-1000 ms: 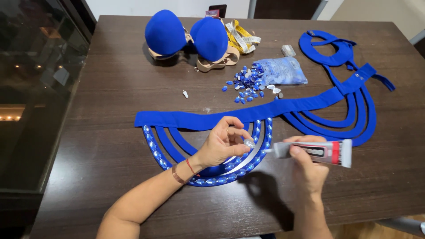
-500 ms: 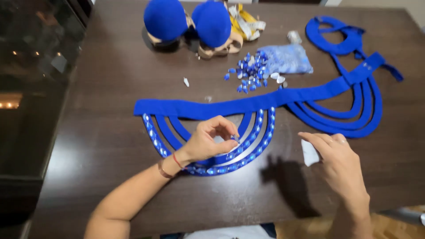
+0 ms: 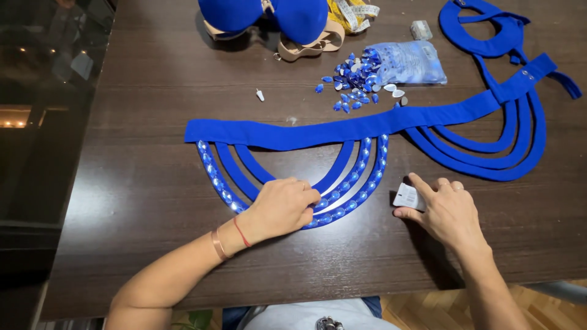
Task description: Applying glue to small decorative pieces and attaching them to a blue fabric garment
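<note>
Two hands work at the near edge of the dark wooden counter (image 3: 153, 183). The left hand (image 3: 281, 208) rests curled, fingertips pressed down on the gem-studded loops of the blue fabric piece (image 3: 293, 131), at the bottom of the left set of arcs. It presses rather than grips; whether a small stone sits under the fingertips cannot be told. The right hand (image 3: 446, 211) lies on the counter just right of those loops, thumb and forefinger closed on a small white tube (image 3: 408, 197).

The fabric piece consists of one long flat band with curved strips hanging from it. It appears soft, light and limp; lifted by one strip it would likely sag and twist. The band is judged the firmest place to hold, using both hands. The outer arcs (image 3: 367, 183) carry rows of glossy blue stones, which are probably hard, slick and prone to detach if the strips are bent sharply.

Beyond the band, loose blue gems (image 3: 351, 82) lie scattered beside a clear bag (image 3: 409, 61) of the same. Further back are two blue padded cups (image 3: 269, 15), a yellow measuring tape (image 3: 354, 12) and a second blue strap piece (image 3: 483, 30). A small white cap (image 3: 260, 95) lies apart.
</note>
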